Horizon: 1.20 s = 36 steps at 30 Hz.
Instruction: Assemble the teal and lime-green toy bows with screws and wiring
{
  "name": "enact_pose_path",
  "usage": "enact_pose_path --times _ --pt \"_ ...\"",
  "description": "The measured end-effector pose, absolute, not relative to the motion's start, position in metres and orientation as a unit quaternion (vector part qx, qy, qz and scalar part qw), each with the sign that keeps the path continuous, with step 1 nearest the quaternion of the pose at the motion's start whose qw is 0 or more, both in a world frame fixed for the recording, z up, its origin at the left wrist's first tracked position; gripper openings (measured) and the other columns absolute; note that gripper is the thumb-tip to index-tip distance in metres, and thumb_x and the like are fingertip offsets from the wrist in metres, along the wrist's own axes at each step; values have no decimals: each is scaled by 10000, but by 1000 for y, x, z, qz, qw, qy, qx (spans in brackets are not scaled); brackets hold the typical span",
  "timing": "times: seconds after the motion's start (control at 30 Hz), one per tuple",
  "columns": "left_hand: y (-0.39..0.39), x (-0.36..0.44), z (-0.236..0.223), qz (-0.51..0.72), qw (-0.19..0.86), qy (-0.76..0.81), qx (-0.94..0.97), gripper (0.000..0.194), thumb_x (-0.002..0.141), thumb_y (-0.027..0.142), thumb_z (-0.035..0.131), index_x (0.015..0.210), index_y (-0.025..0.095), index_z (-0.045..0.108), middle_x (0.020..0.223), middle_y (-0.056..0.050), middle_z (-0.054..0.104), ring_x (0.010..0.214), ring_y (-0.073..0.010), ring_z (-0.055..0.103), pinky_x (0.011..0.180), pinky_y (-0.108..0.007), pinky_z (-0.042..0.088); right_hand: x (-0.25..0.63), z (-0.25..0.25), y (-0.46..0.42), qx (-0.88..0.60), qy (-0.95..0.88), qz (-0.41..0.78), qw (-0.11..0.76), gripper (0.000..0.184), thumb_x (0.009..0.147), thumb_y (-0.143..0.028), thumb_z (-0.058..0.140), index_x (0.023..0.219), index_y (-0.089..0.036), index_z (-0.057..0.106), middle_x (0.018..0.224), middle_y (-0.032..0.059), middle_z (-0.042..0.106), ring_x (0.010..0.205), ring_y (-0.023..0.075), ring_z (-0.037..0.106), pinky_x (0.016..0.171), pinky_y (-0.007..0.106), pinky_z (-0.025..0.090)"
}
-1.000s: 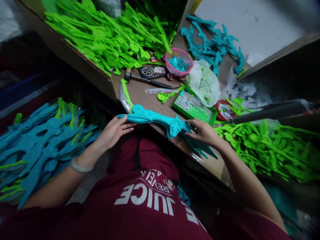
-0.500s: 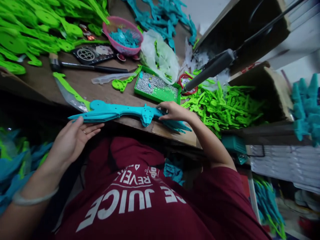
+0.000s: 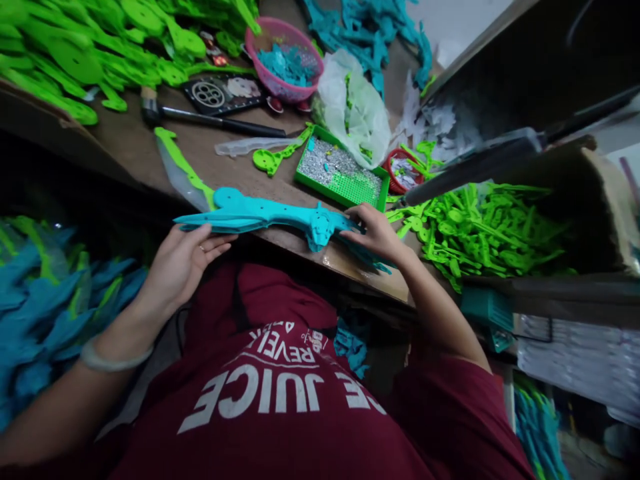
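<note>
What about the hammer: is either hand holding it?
No, the hammer lies on the table, while the left hand and right hand are at the turquoise plastic piece.

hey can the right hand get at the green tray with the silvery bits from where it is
Probably yes: the right hand is right beside the open-topped green tray, with nothing seen between them. It is holding the turquoise piece, though, so it would likely have to let go.
</note>
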State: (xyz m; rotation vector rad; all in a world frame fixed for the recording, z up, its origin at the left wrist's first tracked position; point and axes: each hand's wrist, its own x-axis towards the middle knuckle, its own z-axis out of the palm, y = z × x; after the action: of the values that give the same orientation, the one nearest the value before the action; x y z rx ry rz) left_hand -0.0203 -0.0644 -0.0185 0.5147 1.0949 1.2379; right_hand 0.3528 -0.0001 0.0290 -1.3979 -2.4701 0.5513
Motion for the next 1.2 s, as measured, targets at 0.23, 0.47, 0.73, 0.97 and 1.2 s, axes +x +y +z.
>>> enact_pose_path --times 0.23,0.47,0.73,0.97,1.2 --pt "-66 -16 -35 539 599 530 264 363 661 256 804 972 204 623 961 0 725 912 -175 715 775 -261 555 361 33 -8 -505 -831 222 70 447 892 -517 646 1197 -192 619 1074 105 681 942 261 645 825 394 523" --pt "-65 -8 -44 599 581 488 254 362 668 206 788 939 202 547 957 17 675 879 -138 664 756 -258 558 354 30 -14 -518 -843 139 45 456 895 -593 600 1108 -191 640 922 84 598 852 257 605 755 389 504" --pt "-66 -4 -42 589 602 479 246 277 718 254 749 939 191 594 932 4 688 878 -137 686 753 -238 548 357 35 -7 -519 -834 188 4 498 862 -619 637 1131 -201 624 998 79 581 879 250 616 783 408 531" --pt "-59 11 -45 613 543 525 234 249 708 236 704 889 194 539 857 20 640 794 -129 647 640 -215 522 285 59 6 -442 -876 161 106 475 905 -550 621 1262 -239 587 1173 122 574 1012 278 611 891 467 554" --pt "-64 18 -53 635 523 515 241 224 736 234 683 906 192 544 870 16 623 811 -142 619 715 -262 520 183 39 33 -264 -941 199 74 759 881 -608 624 1479 -196 402 1412 194 456 1333 370 466 1117 562 436"
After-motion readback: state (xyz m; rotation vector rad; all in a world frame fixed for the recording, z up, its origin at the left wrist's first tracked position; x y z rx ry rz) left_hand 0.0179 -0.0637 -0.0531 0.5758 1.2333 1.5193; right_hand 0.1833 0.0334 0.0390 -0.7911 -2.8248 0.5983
